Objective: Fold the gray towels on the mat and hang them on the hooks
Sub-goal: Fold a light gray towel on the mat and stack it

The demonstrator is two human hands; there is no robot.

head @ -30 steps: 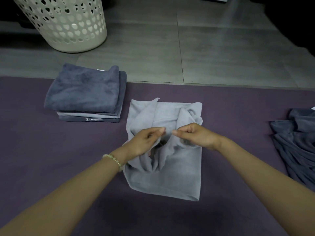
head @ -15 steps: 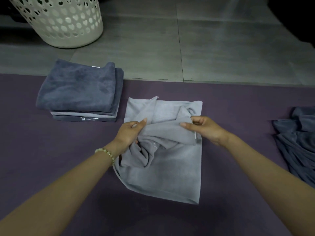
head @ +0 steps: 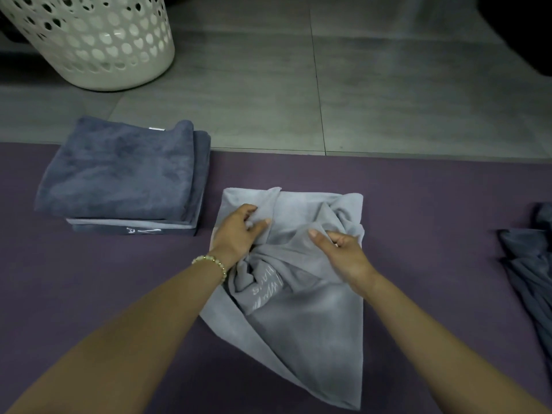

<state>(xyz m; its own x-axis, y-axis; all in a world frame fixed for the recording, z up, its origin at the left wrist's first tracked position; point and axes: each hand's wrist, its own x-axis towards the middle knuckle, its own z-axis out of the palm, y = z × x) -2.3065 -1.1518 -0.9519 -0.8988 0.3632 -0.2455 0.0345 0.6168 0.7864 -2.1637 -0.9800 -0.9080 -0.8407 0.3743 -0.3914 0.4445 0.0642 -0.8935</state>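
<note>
The left hand's fingers (head: 252,211) curl into a bunched fold of the light gray towel (head: 313,327), with the thumb pressed against the cloth, so the left hand (head: 239,234) grips it near the towel's upper left part. The right hand (head: 343,252) has its fingers curled round another gathered fold just to the right, thumb stretched toward the left hand; the two hands are near each other but apart. A beaded bracelet (head: 210,262) sits on the left wrist.

The towel lies at the middle of the frame on the purple mat (head: 89,294). Its long axis runs from the upper middle down toward the lower right, its straight top edge farthest from the person, its middle crumpled and showing pale lettering.

A stack of folded towels (head: 119,174), dark gray on top, rests on the mat at the left. A dark gray crumpled towel (head: 528,264) lies at the right edge. A white perforated laundry basket (head: 89,40) stands on the tiled floor (head: 388,85) at the upper left.
</note>
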